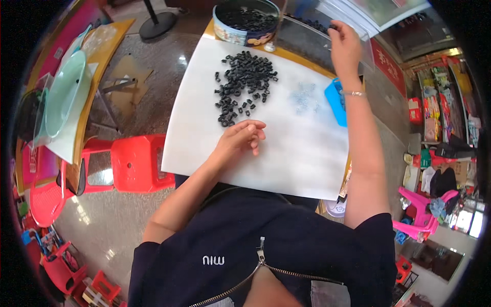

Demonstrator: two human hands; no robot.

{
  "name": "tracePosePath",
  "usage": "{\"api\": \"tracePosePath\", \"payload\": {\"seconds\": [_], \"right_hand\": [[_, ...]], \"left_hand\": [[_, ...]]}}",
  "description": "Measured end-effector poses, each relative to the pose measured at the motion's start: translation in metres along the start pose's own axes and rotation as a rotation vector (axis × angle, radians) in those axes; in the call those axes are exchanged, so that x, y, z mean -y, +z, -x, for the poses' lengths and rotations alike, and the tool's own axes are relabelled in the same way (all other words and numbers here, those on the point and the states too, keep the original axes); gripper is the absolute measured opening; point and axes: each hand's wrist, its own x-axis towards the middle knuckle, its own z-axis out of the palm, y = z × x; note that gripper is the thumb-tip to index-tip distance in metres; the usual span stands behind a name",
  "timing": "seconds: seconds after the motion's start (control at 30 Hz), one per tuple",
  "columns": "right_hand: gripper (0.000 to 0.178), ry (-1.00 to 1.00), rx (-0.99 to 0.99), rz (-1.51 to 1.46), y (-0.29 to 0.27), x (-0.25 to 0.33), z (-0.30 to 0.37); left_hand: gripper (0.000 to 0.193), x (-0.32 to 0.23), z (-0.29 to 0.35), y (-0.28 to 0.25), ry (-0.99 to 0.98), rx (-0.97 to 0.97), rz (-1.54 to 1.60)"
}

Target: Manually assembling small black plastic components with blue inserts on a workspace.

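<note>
My left hand (pixel 239 138) rests over the white tabletop (pixel 204 148), its fingers loosely curled and apart, with nothing seen in them. Just beyond it lies a loose pile of small black ring-like plastic parts (pixel 245 74). My right hand (pixel 348 46) reaches to the far right, over a clear plastic box (pixel 302 43) with more black parts in it. Its thumb and forefinger pinch a small black part (pixel 333 27), mostly hidden by the fingertips. Tiny clear pieces (pixel 304 97) lie scattered on the tabletop, left of a blue tray (pixel 336 104) partly covered by my right forearm.
A round printed tin (pixel 230 33) full of black parts stands at the far edge. Left of the table are a red stool (pixel 138 163) and a side table with a pale green basin (pixel 66 94). A pink stool (pixel 422 220) and stocked shelves (pixel 432 102) stand right.
</note>
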Motion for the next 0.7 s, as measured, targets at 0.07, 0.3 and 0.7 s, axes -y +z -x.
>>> {"api": "tracePosePath", "payload": {"seconds": [0.07, 0.3, 0.7], "right_hand": [[0.022, -0.21, -0.136, 0.214, 0.007, -0.027, -0.006], [0.018, -0.358, 0.245, -0.204, 0.049, 0.06, 0.096], [0.016, -0.288, 0.485, -0.169, 0.092, 0.083, 0.139]], "left_hand": [[0.032, 0.002, -0.002, -0.001, -0.015, 0.032, 0.033], [0.027, 0.005, -0.001, -0.005, -0.003, 0.049, 0.068], [0.025, 0.007, -0.004, -0.009, 0.004, 0.056, 0.105]]}}
